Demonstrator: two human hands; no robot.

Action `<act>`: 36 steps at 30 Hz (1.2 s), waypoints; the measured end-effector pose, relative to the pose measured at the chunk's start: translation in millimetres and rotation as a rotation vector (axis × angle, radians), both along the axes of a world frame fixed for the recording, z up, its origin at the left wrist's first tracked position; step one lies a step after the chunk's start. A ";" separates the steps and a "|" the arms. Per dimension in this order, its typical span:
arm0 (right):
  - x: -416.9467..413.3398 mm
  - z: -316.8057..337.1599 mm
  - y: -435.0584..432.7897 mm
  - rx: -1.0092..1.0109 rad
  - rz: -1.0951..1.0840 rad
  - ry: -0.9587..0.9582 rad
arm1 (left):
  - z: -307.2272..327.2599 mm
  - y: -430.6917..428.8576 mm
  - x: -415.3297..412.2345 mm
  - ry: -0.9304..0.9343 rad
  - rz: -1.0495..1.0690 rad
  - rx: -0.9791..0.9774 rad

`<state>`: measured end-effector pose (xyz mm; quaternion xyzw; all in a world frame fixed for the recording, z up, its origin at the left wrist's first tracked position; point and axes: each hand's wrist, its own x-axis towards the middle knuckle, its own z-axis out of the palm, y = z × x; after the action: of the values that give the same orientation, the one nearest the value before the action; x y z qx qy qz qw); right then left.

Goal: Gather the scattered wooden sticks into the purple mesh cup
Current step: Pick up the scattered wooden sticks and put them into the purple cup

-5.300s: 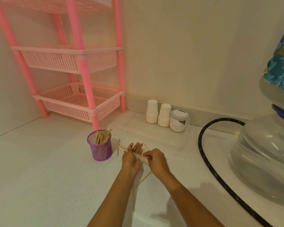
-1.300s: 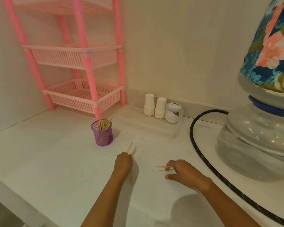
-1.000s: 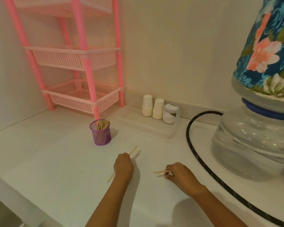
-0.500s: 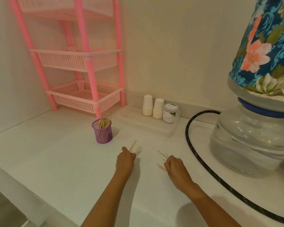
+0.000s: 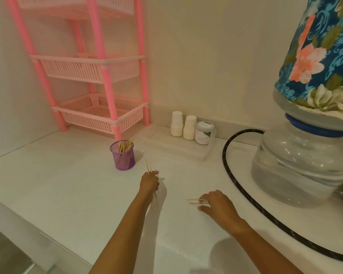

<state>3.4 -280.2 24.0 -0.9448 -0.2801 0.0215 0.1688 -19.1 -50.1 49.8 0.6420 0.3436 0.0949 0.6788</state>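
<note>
A: One view, head-worn, wide-angle. It faces forward and down across the white counter [image 5: 67,194] toward the wall.

B: Range?

A: Close. Both forearms enter from the bottom edge. The left hand [image 5: 149,181] is near centre and the right hand [image 5: 220,204] is lower, to its right.

B: Frame edges?

A: The pink rack [image 5: 87,68] is upper left in the wall corner, top tier cropped. The covered water jug [image 5: 301,165] is cut off at the right. The rack posts lean in the frame, as a wide lens gives.

white tabletop [image 5: 67,194], pink rack [image 5: 109,99] far left, purple mesh cup [image 5: 123,159] right by its near leg, flat clear box [image 5: 186,153] far middle, black hose [image 5: 229,171] and big water jug [image 5: 297,165] on the right
</note>
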 end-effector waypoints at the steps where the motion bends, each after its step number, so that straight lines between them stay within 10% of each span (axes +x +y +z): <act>1: -0.8 0.0 1.9 -0.017 -0.004 -0.032 | 1.3 0.2 0.7 -0.005 0.003 -0.057; 11: -5.1 -2.9 23.3 -0.081 -0.125 0.022 | 12.4 5.3 1.8 -0.124 -0.004 -0.398; 20: -2.8 39.0 75.4 0.411 -0.272 0.409 | 8.9 -7.0 8.8 -0.049 -0.070 -0.474; 36: 4.4 74.3 119.1 0.023 -0.164 0.315 | 6.9 -25.3 21.6 -0.145 -0.278 -0.495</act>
<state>7.8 -161.1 98.2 -0.9474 -0.1725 0.1524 0.2225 2.5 -75.3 56.6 0.4892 0.2156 -0.0401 0.8441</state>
